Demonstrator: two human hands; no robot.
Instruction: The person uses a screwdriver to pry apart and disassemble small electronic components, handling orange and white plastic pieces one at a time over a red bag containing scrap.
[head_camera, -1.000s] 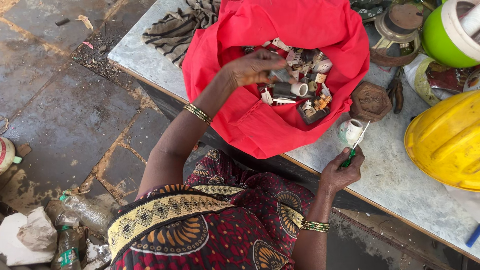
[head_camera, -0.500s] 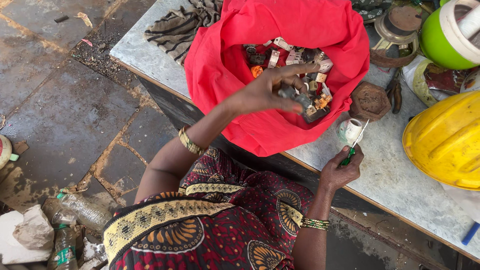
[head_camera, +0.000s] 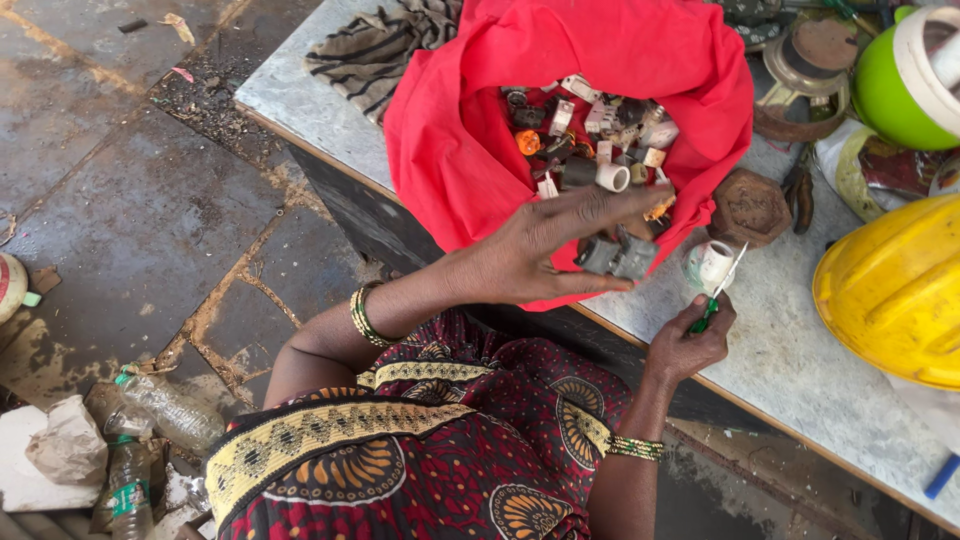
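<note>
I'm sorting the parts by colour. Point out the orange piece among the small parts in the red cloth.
The small orange plastic piece at the pile's left edge; the parts around it are white, grey or black.

The red cloth (head_camera: 470, 150) is soft matt fabric, creased and folded, sagging around a heap of small parts (head_camera: 590, 140), mostly dull plastic in white, grey and black, one piece glossy orange. The left hand (head_camera: 545, 255) lifts a dark grey block (head_camera: 615, 256), matt, scuffed plastic by the look. The right hand (head_camera: 690, 345) pinches a screwdriver (head_camera: 720, 292) with a glossy green plastic handle and bright metal shaft. The tabletop (head_camera: 800, 370) is speckled stone, worn and dusty. The yellow helmet (head_camera: 895, 290) is smooth hard plastic (slightly shiny). The striped rag (head_camera: 375, 50) is limp woven cloth. The floor slabs (head_camera: 110, 170) are rough, stained stone.
</note>
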